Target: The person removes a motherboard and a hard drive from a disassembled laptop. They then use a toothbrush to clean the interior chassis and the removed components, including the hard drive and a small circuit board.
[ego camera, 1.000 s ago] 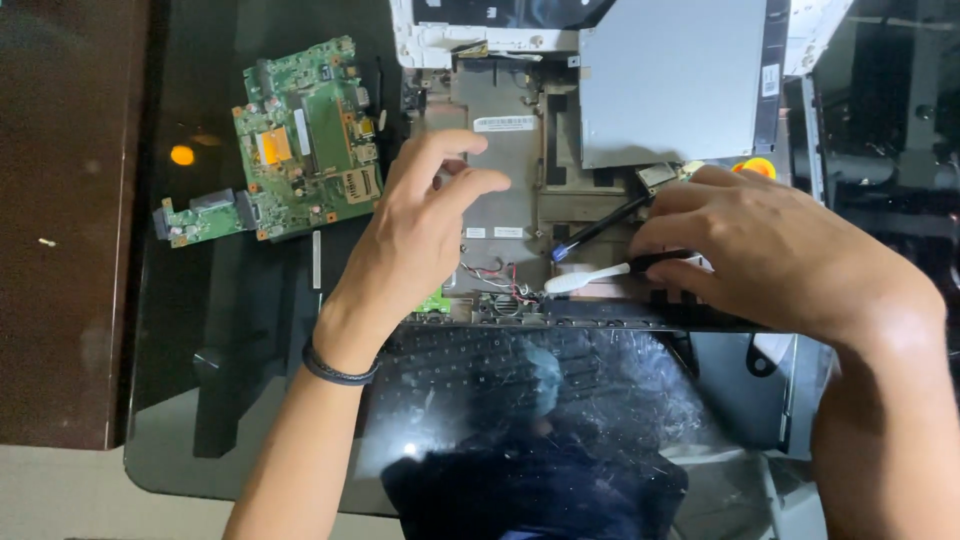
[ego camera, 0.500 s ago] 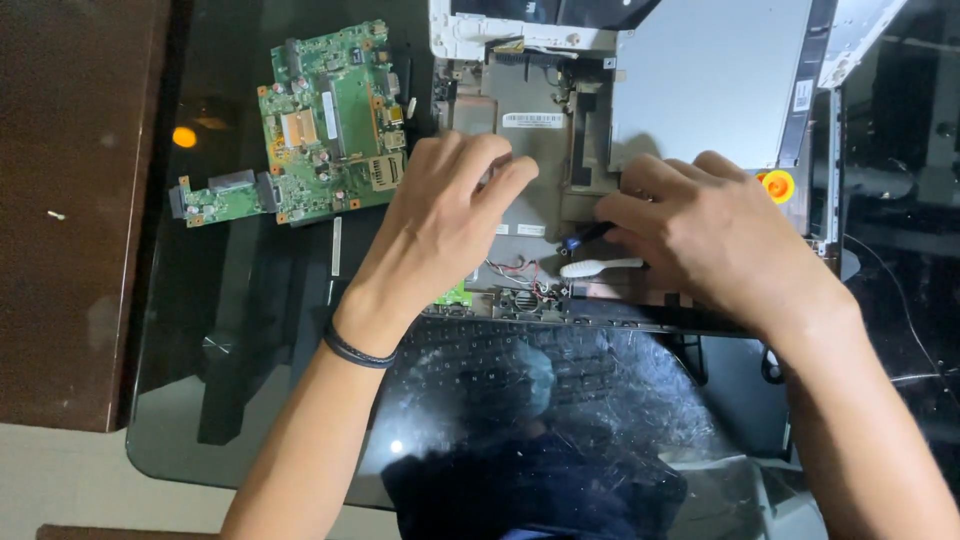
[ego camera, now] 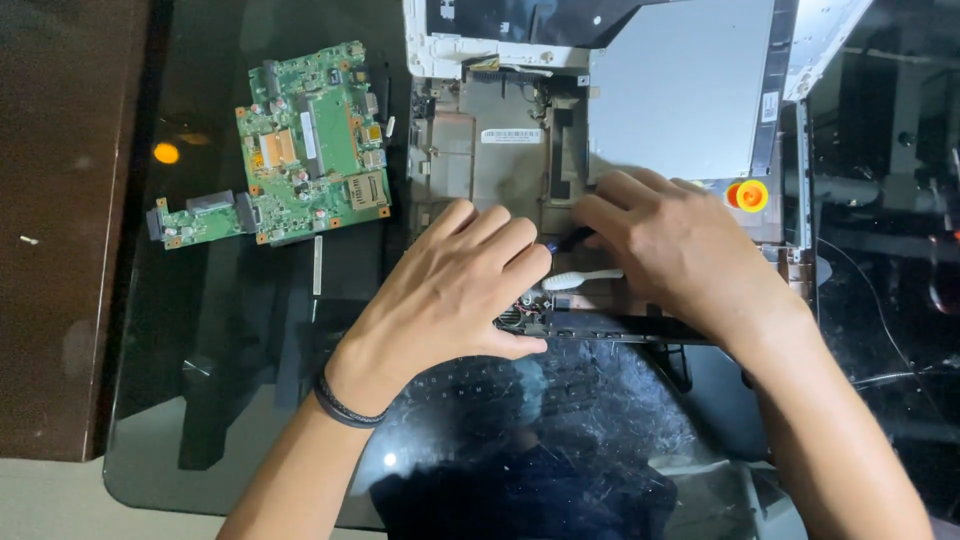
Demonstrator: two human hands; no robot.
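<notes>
An opened laptop chassis (ego camera: 480, 160) lies on a glass table. My left hand (ego camera: 450, 290) rests palm-down on the chassis's near part with its fingers flat and nothing in it. A dark band circles that wrist (ego camera: 345, 405). My right hand (ego camera: 680, 250) sits just to its right, closed on a thin black tool (ego camera: 572, 240) whose tip points toward my left fingertips. A white brush-like handle (ego camera: 590, 278) sticks out from under the right hand. Whatever lies under both palms is hidden.
A green circuit board (ego camera: 300, 150) lies loose on the glass table (ego camera: 230, 380), left of the chassis. A grey metal panel (ego camera: 680, 90) covers the chassis's far right, with an orange round part (ego camera: 747, 195) beside it. A brown wooden surface (ego camera: 60, 250) borders the left.
My right hand has moved left with its tools, closing the gap to my left hand. The left hand has stayed on the chassis.
</notes>
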